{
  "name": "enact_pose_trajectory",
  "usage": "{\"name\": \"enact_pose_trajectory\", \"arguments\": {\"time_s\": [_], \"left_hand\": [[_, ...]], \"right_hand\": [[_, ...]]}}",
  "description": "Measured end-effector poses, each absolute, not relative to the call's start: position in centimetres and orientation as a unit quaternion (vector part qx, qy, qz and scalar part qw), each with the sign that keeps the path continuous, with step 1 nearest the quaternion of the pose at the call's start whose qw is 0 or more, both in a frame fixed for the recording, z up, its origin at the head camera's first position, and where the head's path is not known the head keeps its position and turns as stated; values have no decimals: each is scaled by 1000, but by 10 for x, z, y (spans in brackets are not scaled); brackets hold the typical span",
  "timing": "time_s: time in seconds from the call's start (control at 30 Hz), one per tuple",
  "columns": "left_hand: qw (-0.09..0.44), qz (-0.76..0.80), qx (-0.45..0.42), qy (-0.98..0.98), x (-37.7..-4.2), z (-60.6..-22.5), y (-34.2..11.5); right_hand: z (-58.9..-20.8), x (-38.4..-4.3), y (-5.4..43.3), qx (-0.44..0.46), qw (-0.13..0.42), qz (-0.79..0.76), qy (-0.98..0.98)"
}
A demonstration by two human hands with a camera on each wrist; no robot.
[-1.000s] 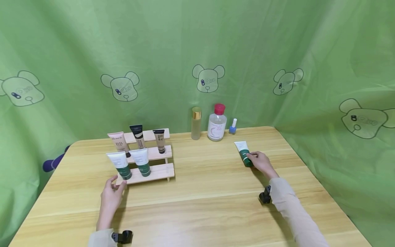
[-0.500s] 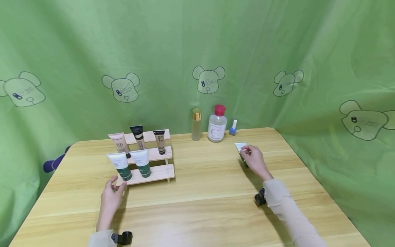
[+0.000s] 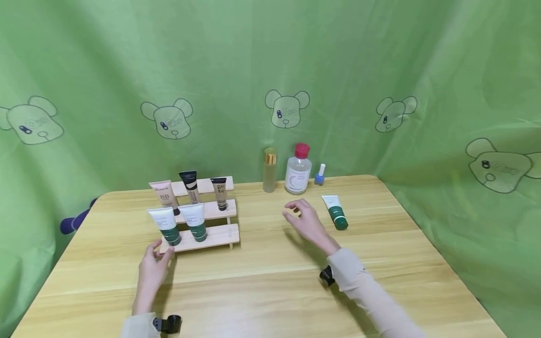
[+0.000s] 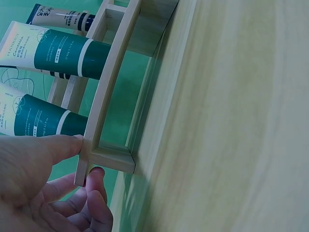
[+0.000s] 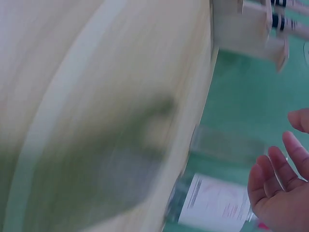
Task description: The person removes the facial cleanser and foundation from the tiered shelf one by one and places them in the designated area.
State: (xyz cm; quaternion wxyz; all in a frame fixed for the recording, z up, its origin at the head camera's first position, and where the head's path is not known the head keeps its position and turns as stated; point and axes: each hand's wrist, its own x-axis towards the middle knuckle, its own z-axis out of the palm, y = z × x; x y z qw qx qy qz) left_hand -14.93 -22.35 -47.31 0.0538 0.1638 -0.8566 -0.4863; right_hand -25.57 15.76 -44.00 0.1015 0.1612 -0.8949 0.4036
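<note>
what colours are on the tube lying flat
White and dark green; the tube shows best in the head view.

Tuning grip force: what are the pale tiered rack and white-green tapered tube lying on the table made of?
Pale tiered rack: probably wood, matte; square-cut slats, no glare.
White-green tapered tube: likely plastic, smooth; flattened end. Softness unclear.

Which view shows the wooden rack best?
The head view: all three tiers of the wooden rack show there. The left wrist view shows only part, close up, where the left hand grips it; the right wrist view, one cropped end.
</note>
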Motion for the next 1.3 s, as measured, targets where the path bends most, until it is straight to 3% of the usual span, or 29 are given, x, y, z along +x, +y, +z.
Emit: {"name": "enact_pose_trajectory", "arguments": {"time_s": [0.4, 1.3], "left_hand": [[55, -482, 160, -859, -151, -475, -225], [47, -479, 160, -862, -149, -474, -225]], "right_hand": [[-444, -246, 99, 229, 83, 419, -875], [-431, -229, 7, 284, -19, 411, -866]]}}
